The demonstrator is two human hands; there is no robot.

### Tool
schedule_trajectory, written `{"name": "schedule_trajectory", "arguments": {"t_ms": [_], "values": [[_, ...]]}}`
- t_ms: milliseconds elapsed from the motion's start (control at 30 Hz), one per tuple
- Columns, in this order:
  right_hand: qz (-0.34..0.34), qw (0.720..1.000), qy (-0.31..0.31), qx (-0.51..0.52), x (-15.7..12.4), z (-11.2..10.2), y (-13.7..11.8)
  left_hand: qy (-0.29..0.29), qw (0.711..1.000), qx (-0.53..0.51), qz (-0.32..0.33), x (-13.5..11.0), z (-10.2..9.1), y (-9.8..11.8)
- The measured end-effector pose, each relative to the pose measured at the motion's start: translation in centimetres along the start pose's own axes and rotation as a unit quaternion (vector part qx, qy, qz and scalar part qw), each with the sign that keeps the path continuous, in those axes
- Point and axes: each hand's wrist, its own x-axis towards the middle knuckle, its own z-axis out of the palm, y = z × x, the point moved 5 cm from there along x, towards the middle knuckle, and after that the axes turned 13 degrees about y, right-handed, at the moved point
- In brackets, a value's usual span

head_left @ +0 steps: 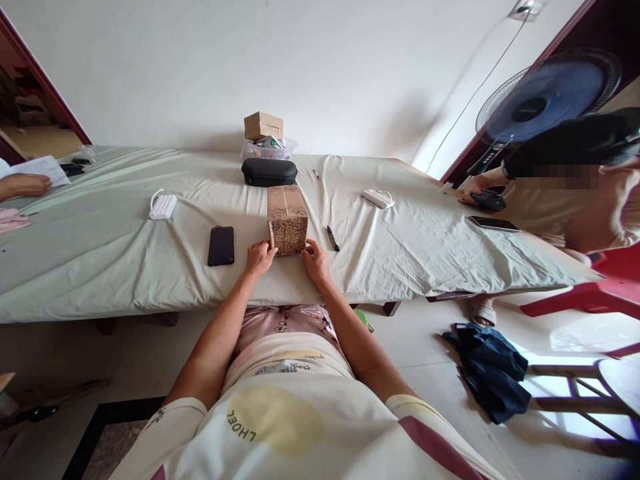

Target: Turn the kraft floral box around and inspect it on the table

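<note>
A brown cardboard box [288, 235] with dark drawn patterns rests on the cloth-covered table [350, 267] right in front of me. My left hand [261, 257] has its fingers closed at the box's near left lower corner. At the near right lower corner, my right hand [317, 260] grips in the same way, thumb and fingers against the side. The box's underside is hidden. A black hard case [269, 172] lies just behind the box. To the left is a dark phone [221, 246], and a black pen [333, 238] lies to the right.
White power banks [163, 207] lie to either side. Behind the case, a small carton [263, 125] sits on a plastic tub [287, 151]. Another person's hand [30, 183] holds paper at left. At right, another person [550, 180] handles something dark near a fan [545, 100].
</note>
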Motion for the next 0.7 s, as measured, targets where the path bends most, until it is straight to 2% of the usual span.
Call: {"name": "schedule_trajectory", "arguments": {"t_ms": [167, 367, 600, 700], "values": [[-0.001, 1.0, 0.011, -0.007, 0.0, 0.1, 0.2, -0.008, 1.0, -0.003, 0.007, 0.1, 0.0, 0.0], [0.004, 0.999, 0.033, 0.039, 0.2, -0.3, 0.4, -0.009, 1.0, -0.016, 0.014, 0.0, -0.1, 0.2], [-0.015, 0.995, 0.087, 0.047, 0.3, -1.3, -0.4, -0.015, 1.0, 0.009, 0.021, -0.4, -0.1, 0.9], [-0.033, 0.992, 0.114, 0.052, 0.2, -1.6, -0.9, 0.007, 1.0, 0.015, 0.016, -0.4, -0.2, 0.9]]}}
